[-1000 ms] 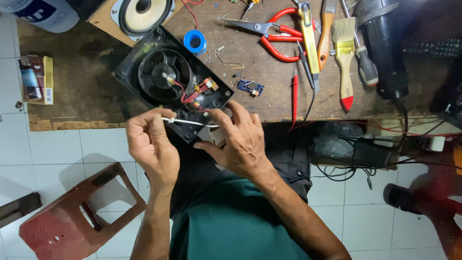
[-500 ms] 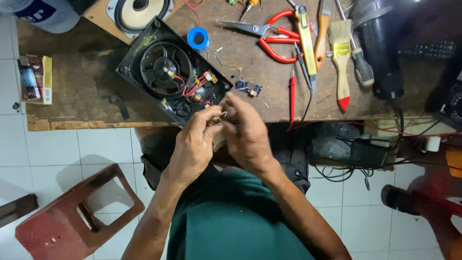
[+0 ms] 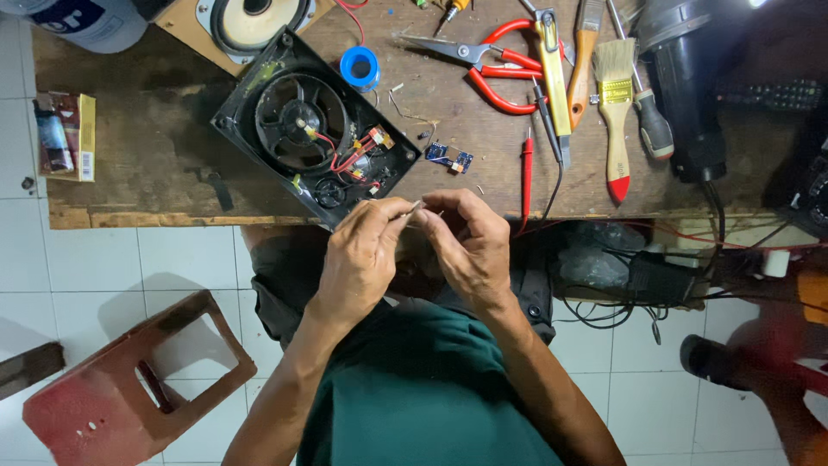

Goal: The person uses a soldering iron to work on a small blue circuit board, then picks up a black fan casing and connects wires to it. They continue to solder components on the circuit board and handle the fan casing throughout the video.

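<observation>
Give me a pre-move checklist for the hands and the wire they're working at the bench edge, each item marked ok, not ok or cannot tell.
1. Both hands on the work: left hand and right hand meet at the bench edge, fingertips together. Ok.
2. Thin wire pinched between the fingertips: only a pale sliver shows. Ok, though how firm the hold is, cannot tell.
3. Wire joined to the black fan housing: cannot tell.
4. Housing fully on the wooden bench: its near corner juts past the edge. Not ok.
5. Small blue circuit board apart from the hands: ok.
6. Red test probe within the right hand's reach: probably, ok.
</observation>
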